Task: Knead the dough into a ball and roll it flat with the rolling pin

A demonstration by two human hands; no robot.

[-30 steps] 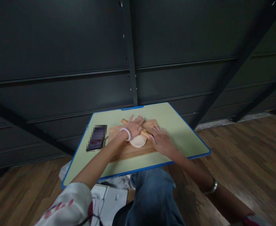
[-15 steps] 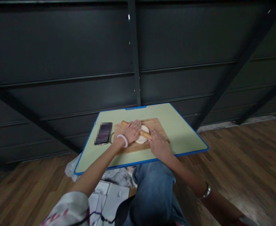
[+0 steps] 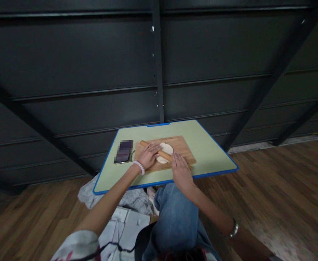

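A wooden rolling pin lies slantwise across a round, flat piece of dough on a wooden cutting board. My left hand rests over the pin's far left part, open, with its fingers stretched out flat. Near the other end of the pin, my right hand lies palm down, also open with straight fingers. Both palms hide parts of the pin, and the left hand's fingertips reach the dough's left edge.
The board lies on a pale green folding table with a blue rim. A phone lies to the left, beside a partly hidden ring-shaped object. Dark panels stand behind the table. My knee is below the near edge.
Both hands and the rolling pin have moved slightly toward me across the dough, uncovering more of its far side. The camera view has shifted a little.
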